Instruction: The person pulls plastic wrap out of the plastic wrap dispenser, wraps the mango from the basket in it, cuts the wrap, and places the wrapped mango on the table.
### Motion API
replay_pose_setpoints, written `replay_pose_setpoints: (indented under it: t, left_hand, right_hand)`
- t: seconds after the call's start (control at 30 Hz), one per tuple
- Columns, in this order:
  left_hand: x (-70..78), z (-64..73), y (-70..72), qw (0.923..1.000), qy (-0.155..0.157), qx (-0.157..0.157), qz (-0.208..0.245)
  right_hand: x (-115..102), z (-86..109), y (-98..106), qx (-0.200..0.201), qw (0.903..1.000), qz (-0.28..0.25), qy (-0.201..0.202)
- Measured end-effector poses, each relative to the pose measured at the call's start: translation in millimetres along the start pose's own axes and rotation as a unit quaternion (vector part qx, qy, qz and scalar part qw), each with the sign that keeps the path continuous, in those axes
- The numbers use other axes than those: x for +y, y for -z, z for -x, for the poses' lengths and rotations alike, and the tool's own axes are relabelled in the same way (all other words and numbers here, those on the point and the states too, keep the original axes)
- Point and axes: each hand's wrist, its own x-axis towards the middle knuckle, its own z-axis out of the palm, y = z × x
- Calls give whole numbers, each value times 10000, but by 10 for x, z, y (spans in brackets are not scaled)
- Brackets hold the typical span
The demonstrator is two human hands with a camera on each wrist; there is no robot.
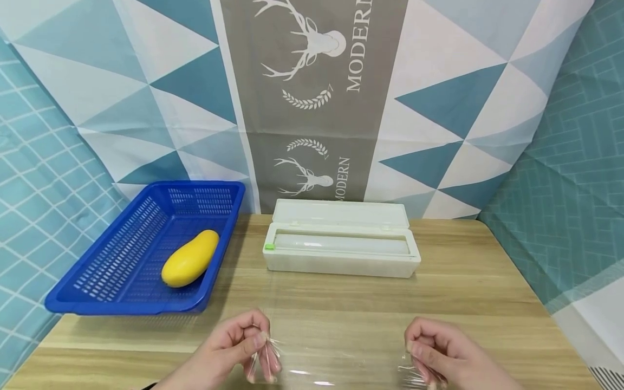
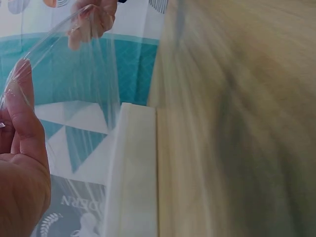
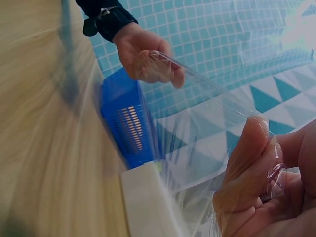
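Patterned fabric [image 1: 312, 119] hangs behind a wood-grain desk [image 1: 468, 292], printed with blue, grey and white triangles and a brown-grey central band bearing white deer heads, leafy sprigs and the word MODERN. Light blue tile-patterned covering [image 1: 44, 168] rises on the left, and teal brick-patterned covering [image 1: 570, 179] on the right.

At the near edge of the view, two bare hands hold up a sheet of clear film [image 1: 336, 352]. The person's left hand [image 1: 239, 346] pinches one corner between thumb and curled forefinger, its other fingers bent loosely below, with the film gathered into creases there. The right hand [image 1: 441, 355] pinches the opposite corner in much the same way. Between them the film's near edge runs fairly taut, catching a few bright glints; both wrist views show the sheet sloping down from the hands towards a long white box [image 1: 341, 266].

That box sits at the back of the desk, beyond the hands, with its lid [image 1: 341, 213] tipped up and back. Inside lies a pale roll [image 1: 341, 244], and a small green tab [image 1: 270, 247] is at the box's left end.

To the left of the box is a blue plastic basket [image 1: 221, 260] with slotted sides. One smooth yellow oblong fruit or vegetable [image 1: 191, 259] lies in it, near the right wall. Dark sleeve material [image 3: 106, 19] covers the left forearm.
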Motion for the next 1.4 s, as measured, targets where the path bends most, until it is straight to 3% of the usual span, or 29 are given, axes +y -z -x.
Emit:
replay_pose_setpoints:
  t: [0.37,0.73,0.9,1.03,1.13,1.23,1.3,1.4]
  left_hand:
    - [-123,96,24,9984,528,-142,117]
    - [-250,165,44,9933,1110,-118,310]
    - [-308,177,43,9934,1094,-208,269]
    - [-329,195,41,9907,1280,-267,372]
    - [-332,211,49,9865,1562,-380,324]
    - [-347,228,67,9853,1571,-671,-34]
    - [-351,239,78,9828,1620,-854,-242]
    - [-346,253,84,9798,1665,-1044,-371]
  right_hand:
    - [236,15,26,-194,9979,-222,-580]
    - [422,18,24,-479,9986,-189,-110]
    - [483,24,20,-488,9986,-88,-192]
    - [502,30,17,-450,9975,-15,-536]
    - [508,50,23,-437,9949,88,-907]
    - [528,75,36,-495,9921,144,-1147]
    - [553,87,46,-577,9916,340,-1102]
    - [612,92,58,-758,9911,888,-643]
